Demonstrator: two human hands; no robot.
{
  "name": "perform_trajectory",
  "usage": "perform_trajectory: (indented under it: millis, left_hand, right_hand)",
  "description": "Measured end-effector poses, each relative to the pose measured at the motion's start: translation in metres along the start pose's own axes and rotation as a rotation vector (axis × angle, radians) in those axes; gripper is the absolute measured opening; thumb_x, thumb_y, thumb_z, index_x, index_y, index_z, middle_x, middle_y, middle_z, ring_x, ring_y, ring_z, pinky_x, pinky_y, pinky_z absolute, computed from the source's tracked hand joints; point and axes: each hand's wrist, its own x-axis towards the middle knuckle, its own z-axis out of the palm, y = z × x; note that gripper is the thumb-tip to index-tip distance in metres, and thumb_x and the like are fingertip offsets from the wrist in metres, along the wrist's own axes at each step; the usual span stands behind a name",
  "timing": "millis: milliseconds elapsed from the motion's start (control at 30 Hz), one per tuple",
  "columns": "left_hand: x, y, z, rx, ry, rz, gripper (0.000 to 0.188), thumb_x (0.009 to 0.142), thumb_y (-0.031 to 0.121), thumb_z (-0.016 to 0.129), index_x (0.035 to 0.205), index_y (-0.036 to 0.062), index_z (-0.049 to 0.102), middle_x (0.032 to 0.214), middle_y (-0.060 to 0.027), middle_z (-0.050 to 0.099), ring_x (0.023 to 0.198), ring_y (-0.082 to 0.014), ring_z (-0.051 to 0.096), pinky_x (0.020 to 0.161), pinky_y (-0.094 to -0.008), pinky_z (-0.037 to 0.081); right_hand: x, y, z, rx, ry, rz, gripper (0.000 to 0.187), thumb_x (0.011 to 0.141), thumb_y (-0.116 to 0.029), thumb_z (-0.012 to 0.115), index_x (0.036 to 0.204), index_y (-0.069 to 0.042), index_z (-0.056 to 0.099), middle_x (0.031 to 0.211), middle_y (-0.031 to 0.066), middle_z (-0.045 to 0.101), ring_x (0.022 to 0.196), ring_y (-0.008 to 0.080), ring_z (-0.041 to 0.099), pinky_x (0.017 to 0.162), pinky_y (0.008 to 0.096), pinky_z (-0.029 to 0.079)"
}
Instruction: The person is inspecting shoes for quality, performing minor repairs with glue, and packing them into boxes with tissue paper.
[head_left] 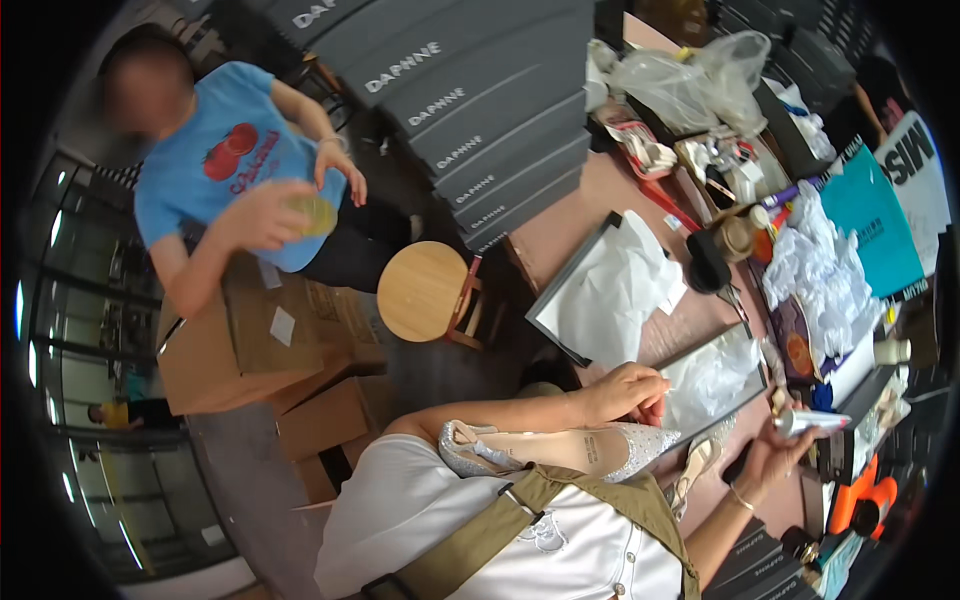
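Observation:
A glittery silver pointed shoe [570,452] lies across my lap and front, its toe to the right, below my left forearm. My left hand [628,393] is just above the toe, its fingers pinched together. Something small and pale shows at the fingertips, too small to name. On the right, my right hand [772,455] grips a small white and silver tube [812,422] near the table's edge. Between my hands a second light-coloured shoe [700,462] is partly hidden.
An open box with white tissue paper [610,290] and a tray with clear plastic [712,385] sit on the pinkish table. Stacked dark shoeboxes [480,120] rise behind. A round wooden stool [422,290], cardboard boxes [250,340] and a person in blue [235,165] are at left.

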Motion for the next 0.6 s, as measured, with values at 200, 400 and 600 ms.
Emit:
perform_trajectory:
  millis: [200,400,600]
  left_hand:
    - [-0.009,-0.023,0.015,0.315,-0.023,0.156,0.043,0.091,0.030,0.050,0.059,0.0004,0.051,0.060,-0.0040,0.052,0.065,-0.0108,0.053,0.062,-0.0273,0.044]
    - [-0.052,-0.045,0.006,0.090,0.205,0.136,0.029,0.090,0.022,0.052,0.075,-0.0010,0.060,0.073,-0.0049,0.058,0.069,-0.0111,0.057,0.067,-0.0249,0.049]
    - [-0.084,-0.047,-0.011,-0.110,0.424,0.370,0.015,0.085,0.010,0.058,0.073,0.0012,0.057,0.086,-0.0086,0.062,0.079,-0.0120,0.060,0.071,-0.0278,0.053]
  right_hand:
    - [-0.022,0.028,0.047,-0.049,-0.246,0.182,0.050,0.089,-0.040,0.054,0.123,-0.006,0.042,0.112,0.0086,0.053,0.101,0.0194,0.054,0.081,0.0297,0.048]
    - [-0.079,0.080,0.224,0.062,-0.778,0.592,0.057,0.077,-0.030,0.073,0.117,-0.001,0.045,0.110,0.0145,0.056,0.102,0.0304,0.057,0.092,0.0432,0.045]
    - [-0.089,0.095,0.218,0.014,-0.716,0.565,0.059,0.072,-0.033,0.077,0.112,-0.002,0.046,0.105,0.0117,0.056,0.100,0.0289,0.058,0.089,0.0427,0.046]
